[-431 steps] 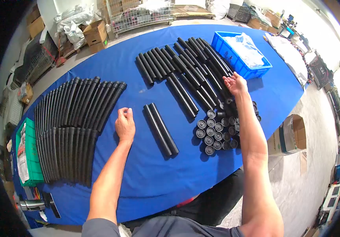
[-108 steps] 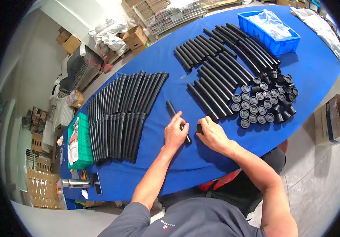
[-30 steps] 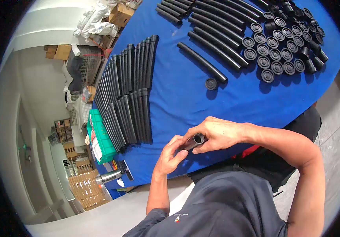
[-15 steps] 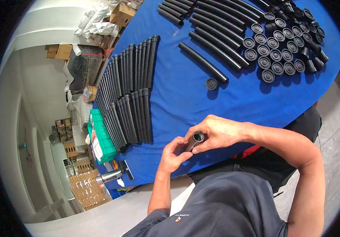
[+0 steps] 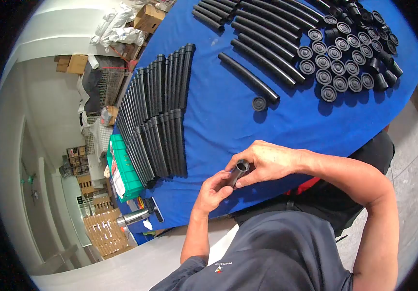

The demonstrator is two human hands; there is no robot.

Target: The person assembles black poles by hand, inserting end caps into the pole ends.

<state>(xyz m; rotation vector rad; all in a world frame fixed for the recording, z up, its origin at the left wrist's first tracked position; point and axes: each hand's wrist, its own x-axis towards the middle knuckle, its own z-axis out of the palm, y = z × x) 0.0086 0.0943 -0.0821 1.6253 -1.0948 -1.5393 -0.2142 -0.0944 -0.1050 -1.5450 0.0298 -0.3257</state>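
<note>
Near the table's front edge I hold a black tube (image 5: 240,169) between both hands, its open end tilted up toward me. My left hand (image 5: 212,192) closes on the lower part, thumb and fingers around it. Higher up, the fingers of my right hand (image 5: 272,162) wrap the tube just below its rim. The tube's far end is hidden by my hands. Beyond them, a single black tube (image 5: 249,77) lies on the blue cloth (image 5: 218,131), with one round black cap (image 5: 259,104) beside its near end.
Black tubes with wider ends (image 5: 168,119) lie in two rows at left. Plain tubes (image 5: 267,53) lie side by side at the back, next to many round caps (image 5: 337,68). A green bin (image 5: 129,169) and a metal cylindrical object (image 5: 136,216) sit at the left edge.
The tube's open end has risen very slightly and shows more of its side. Both hands keep their hold, and the things on the table stay where they were.
</note>
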